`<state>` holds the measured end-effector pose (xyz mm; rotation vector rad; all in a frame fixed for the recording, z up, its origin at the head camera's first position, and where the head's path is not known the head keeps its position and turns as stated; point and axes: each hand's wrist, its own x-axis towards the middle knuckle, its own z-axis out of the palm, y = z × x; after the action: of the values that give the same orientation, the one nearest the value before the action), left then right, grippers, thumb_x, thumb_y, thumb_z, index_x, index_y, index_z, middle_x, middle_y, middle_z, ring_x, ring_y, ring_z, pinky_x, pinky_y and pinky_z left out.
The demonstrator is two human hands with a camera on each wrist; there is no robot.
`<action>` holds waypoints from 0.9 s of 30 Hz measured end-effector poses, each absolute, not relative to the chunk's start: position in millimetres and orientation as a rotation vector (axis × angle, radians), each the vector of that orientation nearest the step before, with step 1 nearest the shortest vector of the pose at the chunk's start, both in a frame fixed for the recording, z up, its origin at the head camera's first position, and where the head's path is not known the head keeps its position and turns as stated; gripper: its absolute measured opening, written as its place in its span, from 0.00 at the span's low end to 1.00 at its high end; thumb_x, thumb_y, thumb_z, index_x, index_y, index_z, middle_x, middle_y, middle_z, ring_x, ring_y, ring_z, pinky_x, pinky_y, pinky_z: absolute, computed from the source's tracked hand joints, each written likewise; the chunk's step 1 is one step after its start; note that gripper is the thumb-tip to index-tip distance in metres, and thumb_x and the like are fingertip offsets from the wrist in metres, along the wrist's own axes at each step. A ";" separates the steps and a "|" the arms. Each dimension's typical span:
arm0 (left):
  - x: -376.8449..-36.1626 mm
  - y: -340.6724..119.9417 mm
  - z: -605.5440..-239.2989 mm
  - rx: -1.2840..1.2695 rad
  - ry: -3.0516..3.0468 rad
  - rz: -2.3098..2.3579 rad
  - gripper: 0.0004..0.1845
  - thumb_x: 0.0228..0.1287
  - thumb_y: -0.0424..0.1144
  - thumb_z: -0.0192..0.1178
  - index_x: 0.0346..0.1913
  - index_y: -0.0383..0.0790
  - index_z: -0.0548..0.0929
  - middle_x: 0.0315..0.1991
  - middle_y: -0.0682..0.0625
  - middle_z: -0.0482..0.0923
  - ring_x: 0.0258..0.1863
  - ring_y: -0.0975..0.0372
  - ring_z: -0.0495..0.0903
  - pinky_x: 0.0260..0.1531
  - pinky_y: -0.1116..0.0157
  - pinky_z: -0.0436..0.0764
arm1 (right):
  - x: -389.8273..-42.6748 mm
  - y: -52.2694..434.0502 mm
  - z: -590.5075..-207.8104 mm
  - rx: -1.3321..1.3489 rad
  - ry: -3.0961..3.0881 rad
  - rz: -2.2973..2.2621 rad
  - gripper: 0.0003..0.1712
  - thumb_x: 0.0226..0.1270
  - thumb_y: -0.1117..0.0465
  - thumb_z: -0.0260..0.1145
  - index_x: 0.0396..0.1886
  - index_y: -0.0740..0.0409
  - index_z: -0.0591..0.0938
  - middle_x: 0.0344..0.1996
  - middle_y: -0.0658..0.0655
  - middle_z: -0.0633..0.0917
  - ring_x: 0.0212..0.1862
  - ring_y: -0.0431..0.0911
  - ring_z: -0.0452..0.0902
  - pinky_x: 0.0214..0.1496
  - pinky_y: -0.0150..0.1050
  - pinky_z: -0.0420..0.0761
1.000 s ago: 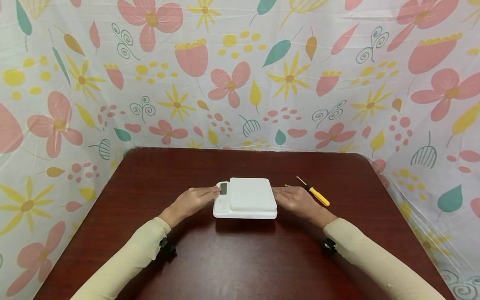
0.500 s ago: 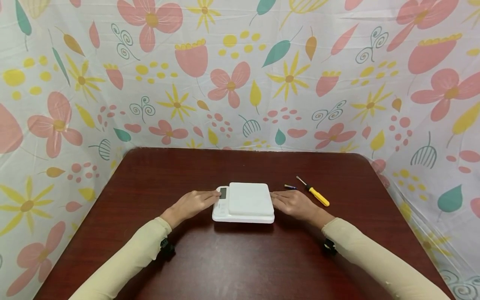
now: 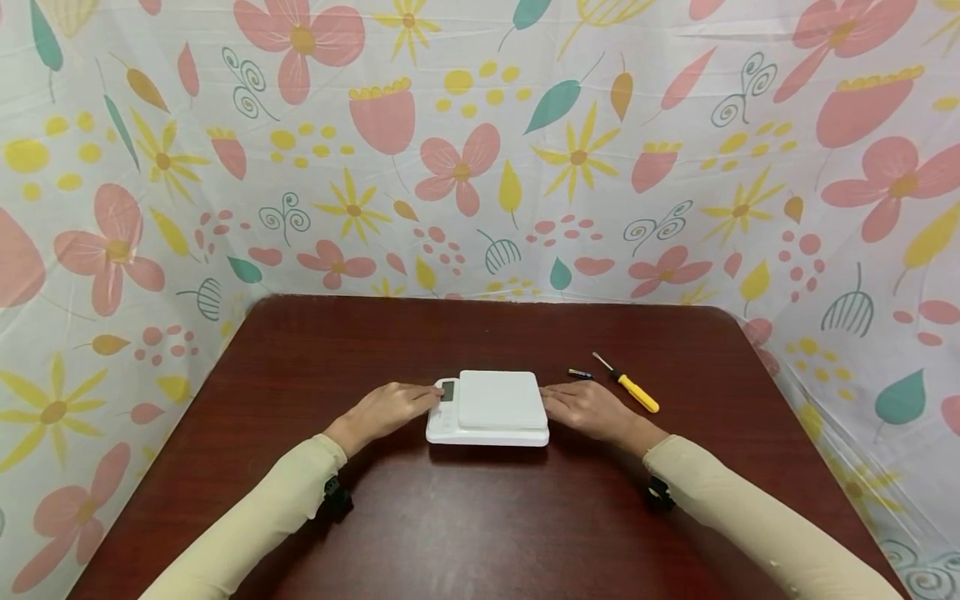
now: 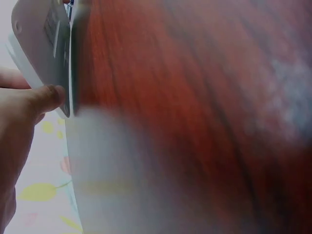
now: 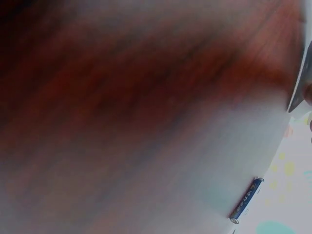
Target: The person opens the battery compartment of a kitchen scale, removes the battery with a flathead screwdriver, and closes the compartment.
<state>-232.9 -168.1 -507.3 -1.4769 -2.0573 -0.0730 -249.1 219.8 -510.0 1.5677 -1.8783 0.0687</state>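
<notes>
A white kitchen scale (image 3: 502, 400) with a small grey display at its left end is held between both hands in the middle of the table. My left hand (image 3: 386, 410) pinches its left end, fingers on top beside the display. In the left wrist view the thumb (image 4: 48, 97) lies against the underside of the scale (image 4: 41, 36), where a round foot shows. My right hand (image 3: 588, 408) grips the right edge, its fingertips at the platform's side. Only a corner of the scale (image 5: 301, 80) and bits of fingers appear in the right wrist view.
A dark AAA-type battery (image 3: 580, 374) lies just beyond the right hand; the battery (image 5: 246, 200) is also in the right wrist view. A yellow-handled screwdriver (image 3: 636, 392) lies to its right. A floral curtain (image 3: 480, 167) hangs behind the dark red-brown table (image 3: 480, 525).
The scale has come slightly toward me and lower, with both hands still gripping it. The right hand has shifted a little left and nearer, so the battery behind it now shows fully.
</notes>
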 end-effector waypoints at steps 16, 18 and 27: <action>-237.1 -166.2 -500.9 -1.545 -2.076 0.069 0.14 0.55 0.23 0.71 0.41 0.41 0.84 0.40 0.52 0.87 0.35 0.63 0.87 0.30 0.70 0.88 | -248.1 220.5 -511.5 1.613 -1.910 -0.024 0.29 0.87 0.68 0.34 0.47 0.65 0.85 0.43 0.60 0.91 0.43 0.46 0.89 0.39 0.39 0.90; -237.0 -164.8 -498.5 -1.554 -2.081 0.102 0.13 0.55 0.23 0.71 0.40 0.41 0.83 0.39 0.53 0.87 0.33 0.64 0.87 0.27 0.71 0.87 | -247.4 220.4 -511.2 1.615 -1.900 -0.054 0.29 0.87 0.69 0.33 0.46 0.65 0.85 0.42 0.61 0.91 0.42 0.46 0.89 0.39 0.39 0.90; -236.5 -161.5 -492.4 -1.553 -2.059 0.243 0.10 0.58 0.26 0.70 0.36 0.43 0.81 0.31 0.56 0.84 0.24 0.67 0.82 0.17 0.74 0.79 | -243.2 218.2 -508.4 1.628 -1.866 -0.161 0.29 0.86 0.71 0.34 0.46 0.66 0.85 0.42 0.61 0.91 0.43 0.46 0.89 0.37 0.38 0.90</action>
<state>-236.5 -161.5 -492.4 -1.5529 -2.0585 0.2435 -243.2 218.2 -508.4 1.6281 -1.8660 -0.1606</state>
